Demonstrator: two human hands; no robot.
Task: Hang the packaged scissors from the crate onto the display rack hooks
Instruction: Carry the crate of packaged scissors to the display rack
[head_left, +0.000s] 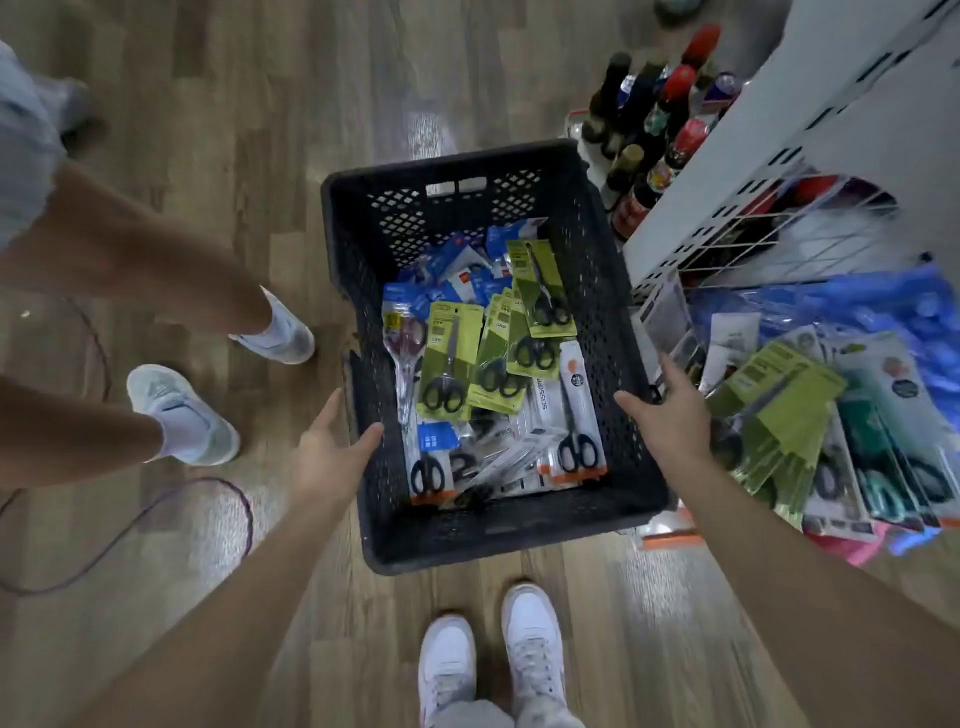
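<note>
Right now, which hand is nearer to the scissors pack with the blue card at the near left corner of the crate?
Left. The left hand grips the crate wall right beside that blue-card pack; the right hand is at the opposite wall.

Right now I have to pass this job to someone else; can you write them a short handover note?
Left hand: on the left rim of the black crate, thumb hooked over the edge, no package in it.
Right hand: fingers spread at the crate's right rim, holding nothing.
The crate sits on the floor, full of packaged scissors, green-carded and white-carded.
The display rack is to the right; green-carded packs already hang there.
Left to do: pick packs from the crate and hang them; nothing is in hand yet.
</note>
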